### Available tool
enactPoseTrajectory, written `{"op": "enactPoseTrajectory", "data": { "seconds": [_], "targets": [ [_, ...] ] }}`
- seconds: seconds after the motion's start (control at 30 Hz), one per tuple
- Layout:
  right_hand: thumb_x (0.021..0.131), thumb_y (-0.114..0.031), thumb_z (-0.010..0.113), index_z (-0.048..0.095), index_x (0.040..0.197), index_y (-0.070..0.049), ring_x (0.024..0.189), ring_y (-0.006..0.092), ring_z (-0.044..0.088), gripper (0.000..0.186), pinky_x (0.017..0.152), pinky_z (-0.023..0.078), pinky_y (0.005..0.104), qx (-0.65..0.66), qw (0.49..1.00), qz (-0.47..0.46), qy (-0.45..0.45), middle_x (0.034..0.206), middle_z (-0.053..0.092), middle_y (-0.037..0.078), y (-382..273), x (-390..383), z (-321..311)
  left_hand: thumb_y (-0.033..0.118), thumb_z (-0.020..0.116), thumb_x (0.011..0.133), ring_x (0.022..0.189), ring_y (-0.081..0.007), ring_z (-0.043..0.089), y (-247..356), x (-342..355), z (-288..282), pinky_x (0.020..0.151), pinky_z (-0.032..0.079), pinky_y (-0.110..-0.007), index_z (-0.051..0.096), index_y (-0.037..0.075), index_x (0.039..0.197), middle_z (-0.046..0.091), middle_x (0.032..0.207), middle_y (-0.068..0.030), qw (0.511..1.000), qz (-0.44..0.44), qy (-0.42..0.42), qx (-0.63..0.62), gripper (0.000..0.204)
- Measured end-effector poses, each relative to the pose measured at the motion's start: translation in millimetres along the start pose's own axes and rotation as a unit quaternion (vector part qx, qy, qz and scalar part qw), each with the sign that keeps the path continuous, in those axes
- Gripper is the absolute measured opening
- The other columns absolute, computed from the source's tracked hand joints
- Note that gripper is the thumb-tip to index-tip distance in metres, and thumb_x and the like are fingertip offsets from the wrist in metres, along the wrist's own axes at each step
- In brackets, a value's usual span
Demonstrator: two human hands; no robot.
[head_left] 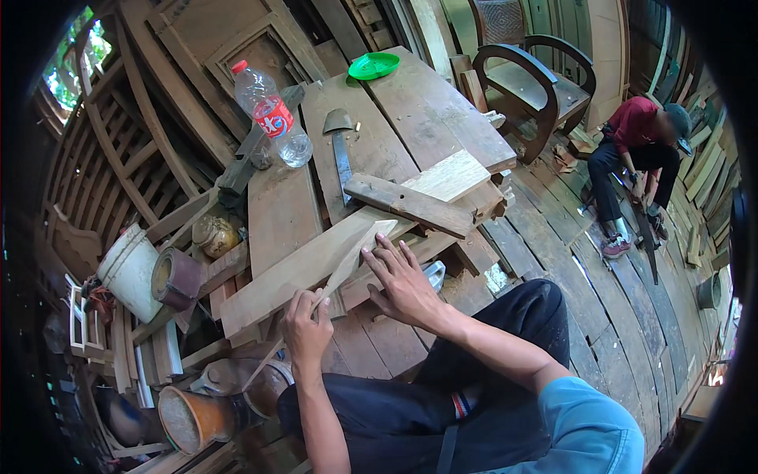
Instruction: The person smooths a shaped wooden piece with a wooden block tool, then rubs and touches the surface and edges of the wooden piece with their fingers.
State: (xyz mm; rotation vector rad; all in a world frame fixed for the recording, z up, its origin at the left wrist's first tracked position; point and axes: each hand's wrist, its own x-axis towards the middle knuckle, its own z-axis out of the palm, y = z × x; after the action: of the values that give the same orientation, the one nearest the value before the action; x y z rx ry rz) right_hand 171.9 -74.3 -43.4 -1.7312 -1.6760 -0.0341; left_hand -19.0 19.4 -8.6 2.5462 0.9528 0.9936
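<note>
A thin, pale wooden strip point(347, 265) with a pointed far end lies slantwise across a long light board point(292, 280). My left hand point(308, 328) pinches the strip near its closer end, fingers closed. Spread fingers of my right hand point(407, 288) rest against the strip's far part, with the fingertips just below its point. Across the board, beyond my right hand, lies a dark wooden bar point(410, 207) with a small hole. A flat metal tool point(341, 162) with a wider, dark trapezoid end touches the bar's left end.
The plank table point(272, 197) carries a plastic bottle point(272, 114) and a green dish point(374, 66). A white bucket point(130, 272), tape roll point(175, 276) and orange container point(193, 419) stand left. An armchair point(537, 83) is behind; a person point(639, 158) sits right with a saw point(646, 237).
</note>
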Motion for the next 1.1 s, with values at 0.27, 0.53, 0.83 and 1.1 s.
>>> {"op": "enactPoseTrajectory", "data": {
  "seconds": [0.27, 0.53, 0.83, 1.1],
  "targets": [
    [0.084, -0.019, 0.064, 0.048, 0.133, -0.004, 0.139, 0.0393, 0.031, 0.054, 0.113, 0.028, 0.0539, 0.031, 0.999, -0.012, 0.035, 0.134, 0.044, 0.023, 7, -1, 4, 0.001, 0.07, 0.076, 0.082, -0.0368, 0.061, 0, 1, 2, 0.067, 0.048, -0.044, 0.054, 0.003, 0.083, 0.059, 0.087, -0.0128, 1.0, 0.008, 0.007, 0.0, 0.018],
    [0.081, -0.017, 0.066, 0.041, 0.142, -0.004, 0.102, 0.0374, 0.051, 0.067, 0.09, 0.042, 0.0469, 0.081, 0.989, 0.08, 0.091, 0.115, 0.048, 0.021, 1, 5, -9, 0.001, 0.071, 0.075, 0.08, -0.0347, 0.06, -2, 0, 4, 0.066, 0.047, -0.043, 0.053, 0.004, 0.08, 0.057, 0.086, -0.0107, 1.0, 0.011, 0.011, -0.009, 0.018],
    [0.081, -0.018, 0.064, 0.054, 0.133, -0.008, 0.098, 0.0336, 0.047, 0.053, 0.084, 0.041, 0.0432, -0.012, 0.997, 0.044, 0.057, 0.102, 0.048, 0.018, 1, 2, -9, 0.0, 0.072, 0.074, 0.081, -0.0321, 0.06, -3, 0, 6, 0.067, 0.047, -0.042, 0.054, 0.004, 0.079, 0.058, 0.087, -0.009, 1.0, 0.014, 0.02, 0.013, 0.019],
    [0.083, -0.021, 0.062, 0.052, 0.137, -0.013, 0.093, 0.0334, 0.049, 0.056, 0.079, 0.042, 0.0418, -0.009, 1.0, 0.026, 0.006, 0.097, 0.049, 0.018, -12, -4, 1, 0.0, 0.071, 0.075, 0.084, -0.031, 0.059, -4, 0, 6, 0.073, 0.047, -0.041, 0.057, 0.002, 0.079, 0.062, 0.087, -0.0101, 0.999, 0.027, 0.012, 0.018, 0.015]
  ]
}}
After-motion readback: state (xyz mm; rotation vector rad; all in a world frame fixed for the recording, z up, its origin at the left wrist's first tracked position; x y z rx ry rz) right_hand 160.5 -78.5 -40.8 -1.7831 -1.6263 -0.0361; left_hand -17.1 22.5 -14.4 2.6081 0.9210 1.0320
